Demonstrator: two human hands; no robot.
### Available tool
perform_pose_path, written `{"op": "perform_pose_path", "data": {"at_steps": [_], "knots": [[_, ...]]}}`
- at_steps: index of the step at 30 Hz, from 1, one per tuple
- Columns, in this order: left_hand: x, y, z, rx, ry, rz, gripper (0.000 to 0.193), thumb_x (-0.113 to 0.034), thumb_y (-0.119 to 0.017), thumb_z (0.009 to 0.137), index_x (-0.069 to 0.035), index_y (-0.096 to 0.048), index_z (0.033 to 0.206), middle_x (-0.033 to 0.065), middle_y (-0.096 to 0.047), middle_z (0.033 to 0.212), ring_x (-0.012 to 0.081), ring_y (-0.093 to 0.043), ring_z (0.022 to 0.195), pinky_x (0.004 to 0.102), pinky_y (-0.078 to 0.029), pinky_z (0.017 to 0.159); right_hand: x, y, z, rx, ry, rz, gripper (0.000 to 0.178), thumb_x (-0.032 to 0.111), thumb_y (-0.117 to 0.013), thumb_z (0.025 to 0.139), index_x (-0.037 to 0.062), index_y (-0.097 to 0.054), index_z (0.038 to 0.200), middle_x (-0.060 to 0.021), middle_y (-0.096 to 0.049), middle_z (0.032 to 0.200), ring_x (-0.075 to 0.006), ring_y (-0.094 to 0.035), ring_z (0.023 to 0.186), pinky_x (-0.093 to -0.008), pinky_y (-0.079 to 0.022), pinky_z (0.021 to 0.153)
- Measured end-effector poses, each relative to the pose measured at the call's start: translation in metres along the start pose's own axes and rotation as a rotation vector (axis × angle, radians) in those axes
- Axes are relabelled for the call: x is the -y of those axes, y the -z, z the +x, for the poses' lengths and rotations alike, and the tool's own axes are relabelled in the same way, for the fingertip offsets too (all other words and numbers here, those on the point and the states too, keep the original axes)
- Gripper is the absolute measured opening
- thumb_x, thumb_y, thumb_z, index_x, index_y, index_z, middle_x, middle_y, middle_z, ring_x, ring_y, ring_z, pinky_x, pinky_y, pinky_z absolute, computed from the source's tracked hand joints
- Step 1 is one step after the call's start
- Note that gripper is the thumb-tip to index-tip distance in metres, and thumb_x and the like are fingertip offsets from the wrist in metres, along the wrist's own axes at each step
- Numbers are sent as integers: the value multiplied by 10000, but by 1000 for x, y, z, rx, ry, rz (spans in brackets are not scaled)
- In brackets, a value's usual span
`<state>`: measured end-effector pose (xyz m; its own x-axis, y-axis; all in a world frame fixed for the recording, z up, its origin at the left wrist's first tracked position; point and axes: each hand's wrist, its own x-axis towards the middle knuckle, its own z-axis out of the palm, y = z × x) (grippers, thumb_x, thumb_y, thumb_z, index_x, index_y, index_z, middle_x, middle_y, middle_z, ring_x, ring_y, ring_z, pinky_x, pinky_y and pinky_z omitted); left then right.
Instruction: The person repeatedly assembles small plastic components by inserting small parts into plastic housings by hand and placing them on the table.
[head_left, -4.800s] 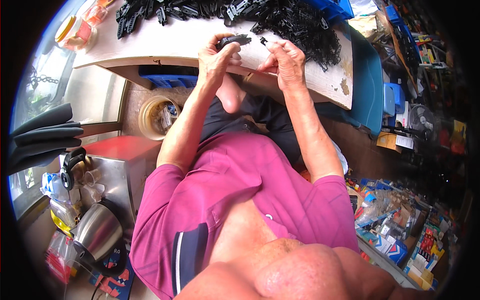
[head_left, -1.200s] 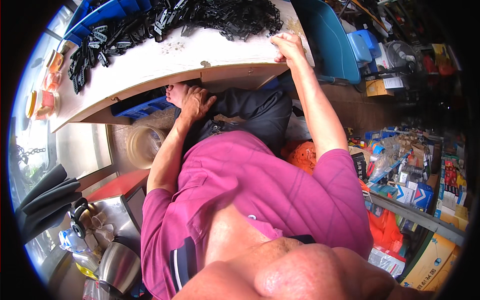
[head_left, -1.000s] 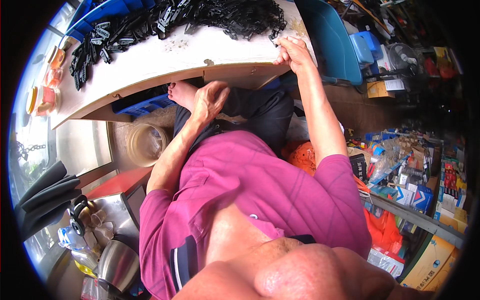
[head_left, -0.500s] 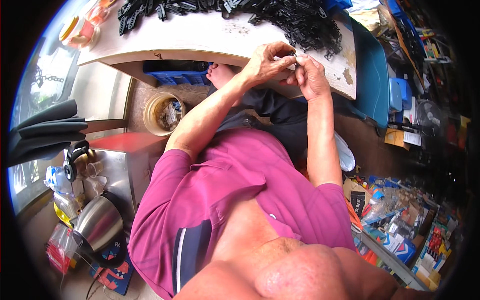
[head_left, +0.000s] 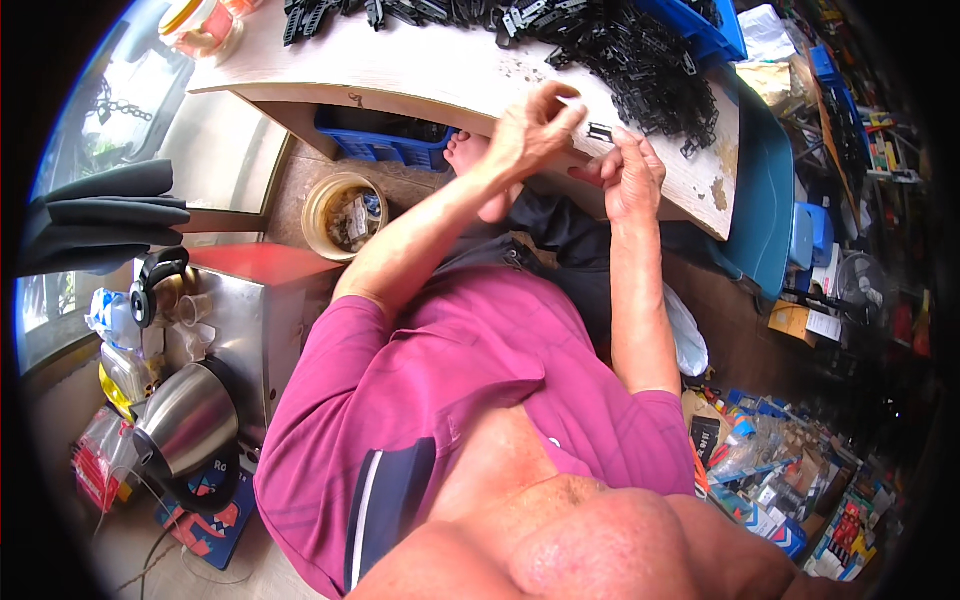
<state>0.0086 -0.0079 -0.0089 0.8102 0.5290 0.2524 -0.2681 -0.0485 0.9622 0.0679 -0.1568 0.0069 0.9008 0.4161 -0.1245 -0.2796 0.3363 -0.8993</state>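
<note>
My right hand pinches a small black plastic part between thumb and fingers, just over the near edge of the table. The part juts out toward my other hand. To its left, my left hand is raised with thumb and forefinger brought together. Something pale shows at those fingertips, too blurred to name. A gap separates the two hands. Beyond them, a heap of similar black plastic parts spreads over the pale, worn table.
A blue crate stands at the table's far right, above a teal plastic chair. Under the table are another blue crate and a bucket with scraps. A steel kettle sits at the lower left.
My hands, together before, have moved apart. The black part now shows clearly in my right hand. The whole view has shifted slightly, with the table lower and further right.
</note>
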Motion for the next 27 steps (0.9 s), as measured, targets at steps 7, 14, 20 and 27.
{"op": "perform_pose_path", "data": {"at_steps": [7, 14, 20, 27], "knots": [[-3, 178, 89, -450, -629, 1041, 314, 21, -558, 773, -44, -608, 1076, 182, -589, 1083, 374, -539, 1043, 456, -448, 911, 3, -3, -1, 52, -38, 22, 118, 98, -576, 916, 45, -524, 824, -40, -500, 500, -192, -585, 446, -483, -605, 497], [-20, 211, 92, -53, -556, 1274, 300, -83, -606, 805, -15, -628, 1097, 164, -601, 1169, 358, -524, 1141, 442, -431, 984, 2, 3, 4, 29, -63, 37, 92, 101, -575, 915, 44, -553, 846, -36, -500, 498, -186, -583, 443, -484, -606, 497], [-2, 194, 69, 83, -636, 1231, 364, -103, -633, 827, -94, -615, 1191, 101, -621, 1163, 279, -559, 1142, 387, -469, 943, 3, 1, 6, 14, -81, -34, 148, 137, -575, 913, 63, -519, 798, -32, -471, 498, -205, -586, 454, -520, -604, 549], [3, 149, 61, 249, -690, 1227, 422, -56, -621, 799, -51, -572, 1218, 115, -560, 1236, 297, -517, 1189, 399, -451, 955, 3, -3, 4, -6, -65, 9, 92, 113, -603, 893, 58, -566, 828, -24, -495, 491, -177, -581, 440, -468, -596, 471]]}}
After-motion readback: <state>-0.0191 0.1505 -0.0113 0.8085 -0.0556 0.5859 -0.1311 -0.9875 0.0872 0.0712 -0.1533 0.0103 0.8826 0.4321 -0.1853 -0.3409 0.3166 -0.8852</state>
